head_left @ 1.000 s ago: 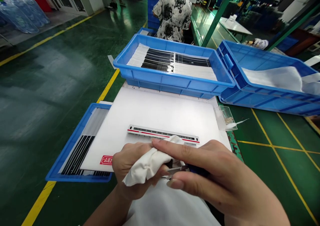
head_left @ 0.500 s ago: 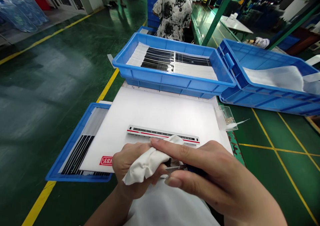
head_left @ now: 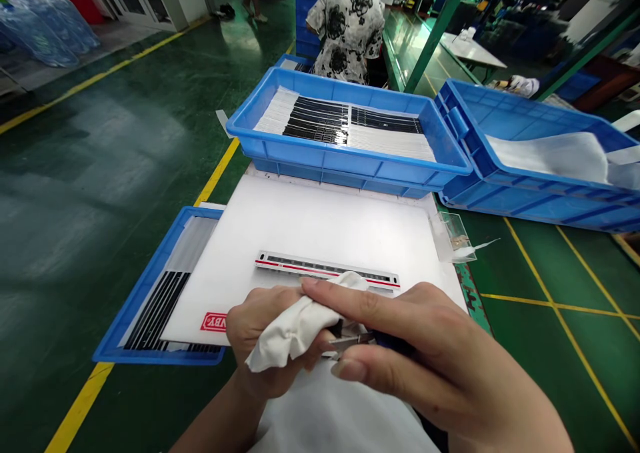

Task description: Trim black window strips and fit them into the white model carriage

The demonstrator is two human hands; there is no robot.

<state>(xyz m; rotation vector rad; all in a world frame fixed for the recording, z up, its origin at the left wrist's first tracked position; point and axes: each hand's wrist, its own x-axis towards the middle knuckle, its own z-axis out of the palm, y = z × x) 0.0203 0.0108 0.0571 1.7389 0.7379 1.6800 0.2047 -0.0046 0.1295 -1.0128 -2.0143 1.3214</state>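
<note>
My left hand (head_left: 270, 326) is closed around a crumpled white cloth (head_left: 295, 336), and a small dark part shows at the cloth's right edge. My right hand (head_left: 420, 339) grips a small metal-bladed tool (head_left: 353, 341) with what looks like a dark blue handle, mostly covered by the fingers. Its index finger lies across the cloth, its thumb below the blade. The blade's tip is close to my left thumb; whether it touches the dark part I cannot tell. Just beyond both hands, a white model train car body (head_left: 327, 266) with a red stripe lies on the white board (head_left: 320, 216).
A blue crate (head_left: 350, 163) with rows of black and white strips stands at the board's far edge. Another blue crate (head_left: 540, 196) is to the right, and a blue tray (head_left: 107, 346) lower left. A clear box (head_left: 453, 229) sits at the right edge. A person (head_left: 347, 29) is beyond.
The blade in my right hand has tilted slightly. My hands otherwise hold nearly the same position, and the train car body stays put.
</note>
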